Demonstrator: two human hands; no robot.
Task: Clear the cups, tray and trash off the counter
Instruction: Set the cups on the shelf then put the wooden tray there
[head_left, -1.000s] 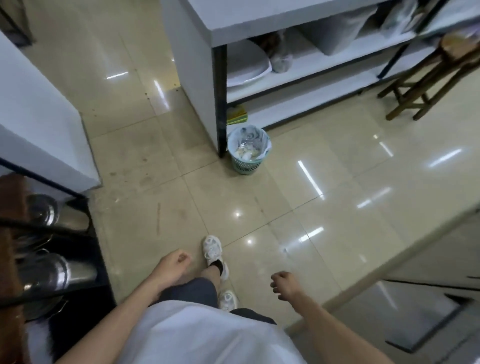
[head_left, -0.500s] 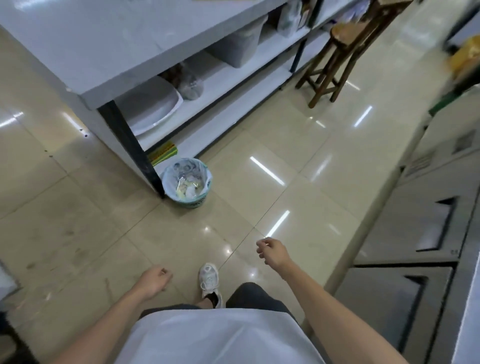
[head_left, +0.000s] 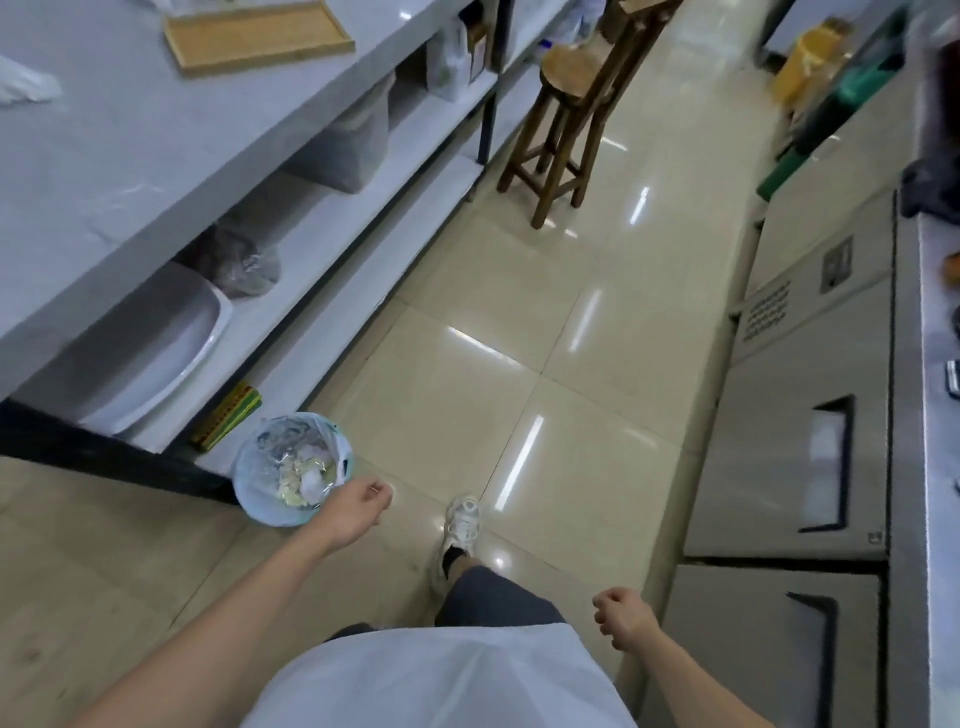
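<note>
A wooden tray (head_left: 257, 34) lies on the white counter (head_left: 119, 130) at the top left. A crumpled white piece of trash (head_left: 23, 85) sits on the counter at the far left edge. A small bin (head_left: 291, 467) lined with a plastic bag and holding scraps stands on the floor at the counter's corner. My left hand (head_left: 358, 512) hangs just right of the bin, fingers loosely curled, holding nothing. My right hand (head_left: 623, 616) swings low at the right, curled into a loose fist, also with nothing in it. No cups are visible.
Under the counter, shelves hold a white dish (head_left: 156, 348), bags and a grey tub (head_left: 348, 145). A wooden stool (head_left: 576, 104) stands in the aisle ahead. Steel fridge cabinets (head_left: 800, 415) line the right side. Glossy tiled floor (head_left: 519, 332) runs between them.
The view has turned right along the aisle, bringing the counter top and tray into sight. My left hand swung forward beside the bin; my right hand dropped back.
</note>
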